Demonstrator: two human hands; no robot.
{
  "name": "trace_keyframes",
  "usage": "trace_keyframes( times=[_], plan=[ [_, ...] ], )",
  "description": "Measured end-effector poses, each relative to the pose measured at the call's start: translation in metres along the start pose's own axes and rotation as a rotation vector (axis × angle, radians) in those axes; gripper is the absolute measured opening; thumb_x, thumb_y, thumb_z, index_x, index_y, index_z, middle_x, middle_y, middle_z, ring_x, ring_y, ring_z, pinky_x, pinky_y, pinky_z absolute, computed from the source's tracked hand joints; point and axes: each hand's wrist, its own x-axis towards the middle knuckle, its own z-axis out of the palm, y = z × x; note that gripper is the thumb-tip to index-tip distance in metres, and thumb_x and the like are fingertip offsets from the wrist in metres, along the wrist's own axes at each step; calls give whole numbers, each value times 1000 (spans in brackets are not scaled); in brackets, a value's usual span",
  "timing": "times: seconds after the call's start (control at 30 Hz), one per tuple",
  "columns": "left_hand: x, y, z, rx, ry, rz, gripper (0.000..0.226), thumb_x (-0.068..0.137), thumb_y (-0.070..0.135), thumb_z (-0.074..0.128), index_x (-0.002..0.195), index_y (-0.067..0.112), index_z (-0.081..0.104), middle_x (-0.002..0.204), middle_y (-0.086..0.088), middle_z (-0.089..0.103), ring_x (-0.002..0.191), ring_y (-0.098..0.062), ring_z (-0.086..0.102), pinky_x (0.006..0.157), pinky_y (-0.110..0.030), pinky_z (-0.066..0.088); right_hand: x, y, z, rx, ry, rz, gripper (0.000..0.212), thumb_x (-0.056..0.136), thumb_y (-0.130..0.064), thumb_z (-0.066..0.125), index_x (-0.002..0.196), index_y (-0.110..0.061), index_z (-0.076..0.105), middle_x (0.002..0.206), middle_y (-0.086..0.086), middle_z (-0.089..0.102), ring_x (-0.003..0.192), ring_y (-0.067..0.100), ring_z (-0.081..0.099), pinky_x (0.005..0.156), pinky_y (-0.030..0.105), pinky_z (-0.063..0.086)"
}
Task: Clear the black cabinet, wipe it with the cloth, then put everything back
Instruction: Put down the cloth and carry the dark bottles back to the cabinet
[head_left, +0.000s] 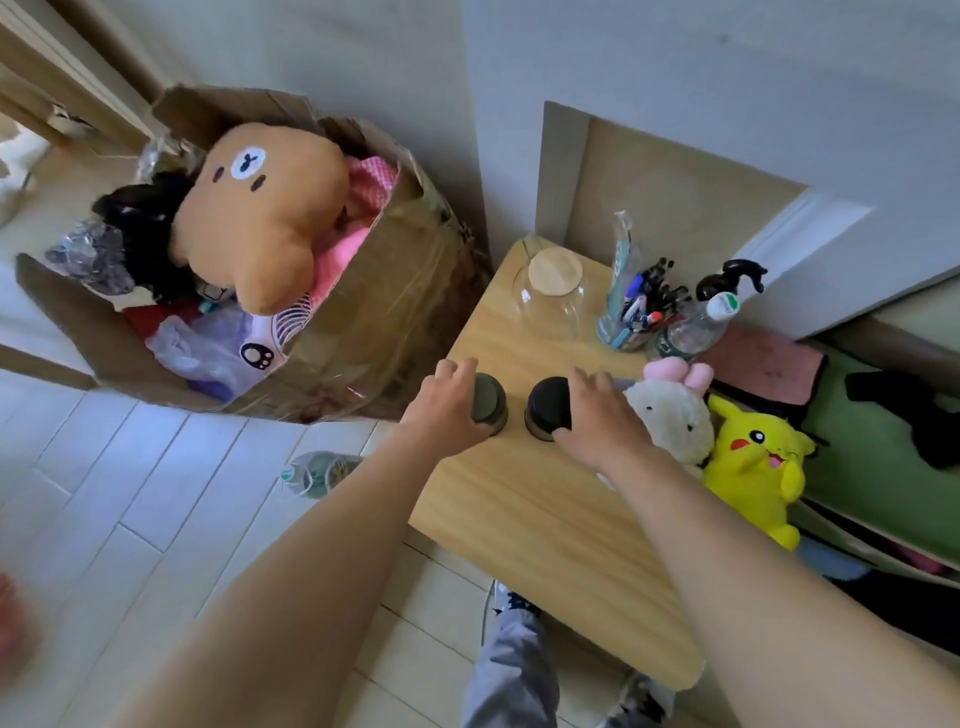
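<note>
Two dark-lidded jars stand side by side on a light wooden table top (545, 519). My left hand (447, 400) wraps around the left jar (489, 402). My right hand (597, 415) grips the right jar (548, 405) from its right side. Behind them stand a glass jar with a wooden lid (553, 291), a pen holder (636, 312), a clear bottle (696, 325) and a black pump bottle (727, 278). A white plush rabbit (672, 410) and a yellow plush toy (753, 462) sit at the right edge. A pink cloth (763, 364) lies beyond them. The black cabinet is not in view.
A large cardboard box (363, 332) full of plush toys and bags stands left of the table. A plastic bottle (317, 473) lies on the tiled floor below the table edge. My legs (514, 670) are beneath the table's near corner. Green fabric (878, 452) lies at right.
</note>
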Motion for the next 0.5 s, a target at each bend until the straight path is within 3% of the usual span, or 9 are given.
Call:
trace_keyframes(
  times=[0.1,0.27,0.4,0.5],
  plan=[
    [18,-9,12,46,-60,19,101,77,37,83,153,23,19,147,-7,33,130,-30,44,99,-47,52,16,1,13,-10,-43,12,80,88,-19,70,149,-21,19,142,14,31,125,39,46,76,38,46],
    [42,-17,33,132,-116,64,110,74,43,85,154,22,14,148,-10,32,128,-36,45,104,-48,46,33,-11,28,-85,-95,19,90,87,-13,70,152,-28,10,145,12,24,127,42,40,88,45,50],
    [51,-19,42,138,-127,59,105,77,36,85,154,18,16,147,-11,31,128,-36,42,106,-46,43,41,-12,37,-157,-105,37,93,85,-7,71,151,-30,10,147,16,20,129,44,36,89,45,48],
    [54,-20,45,153,-112,72,98,79,33,83,152,19,18,143,-11,33,125,-34,44,103,-44,46,44,-11,42,-168,-96,59,91,84,-3,71,149,-30,13,143,18,21,126,43,39,81,42,47]
  ],
)
